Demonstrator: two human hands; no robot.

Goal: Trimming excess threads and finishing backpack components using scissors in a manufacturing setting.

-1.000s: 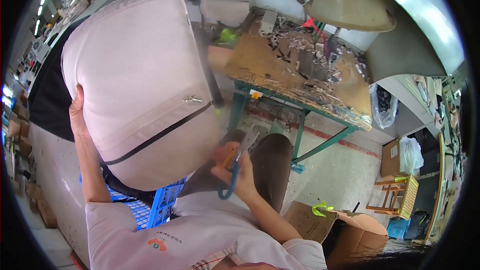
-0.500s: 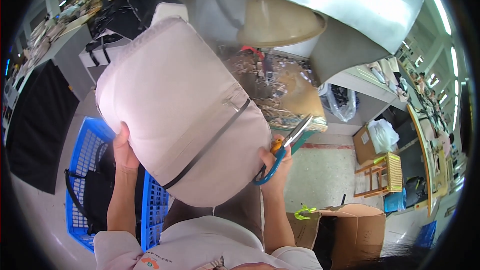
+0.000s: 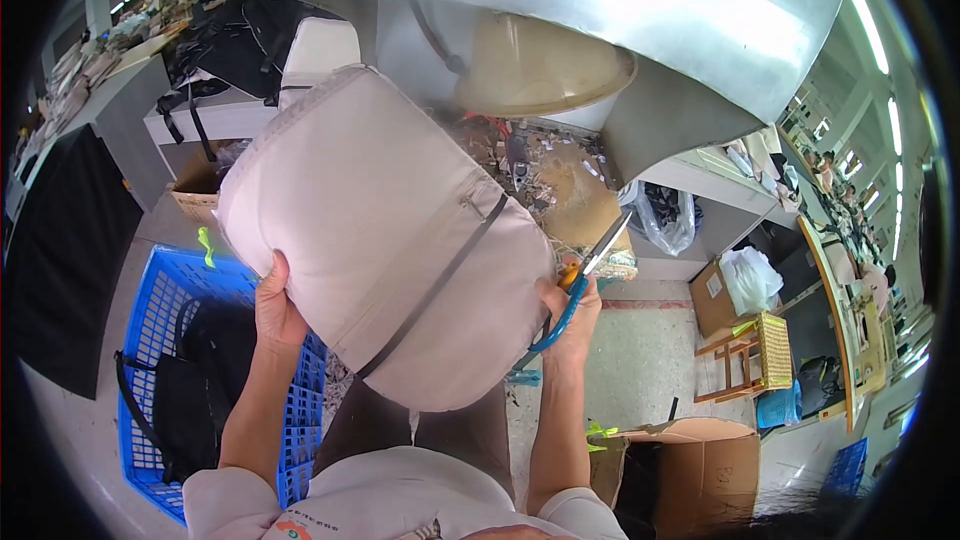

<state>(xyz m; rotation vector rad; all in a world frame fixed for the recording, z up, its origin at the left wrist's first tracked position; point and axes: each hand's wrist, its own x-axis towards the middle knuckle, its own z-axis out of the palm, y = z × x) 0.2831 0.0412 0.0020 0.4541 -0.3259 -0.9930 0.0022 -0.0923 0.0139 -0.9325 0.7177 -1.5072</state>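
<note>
Left hand [image 3: 275,312] is gripping the pale pink backpack [image 3: 385,235] by its lower edge, holding it up over the blue crate [image 3: 165,310]; right hand [image 3: 572,315], fingers clenched around scissors [image 3: 580,285], is bracing the opposite side, steadying it for inspection.

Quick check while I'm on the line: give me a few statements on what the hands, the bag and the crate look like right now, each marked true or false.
1. Both hands hold up the pale pink backpack. True: the left hand grips its left edge and the right hand steadies its right side.
2. The right hand is empty. False: it also holds scissors with blue handles, blades pointing up and to the right.
3. The blue plastic crate sits at the person's left. True, and dark bags lie in it.
4. The dark zipper line runs straight across the backpack's top. False: it runs diagonally across the front.
5. The cardboard box stands to the person's left. False: it stands on the floor to the right.
</note>
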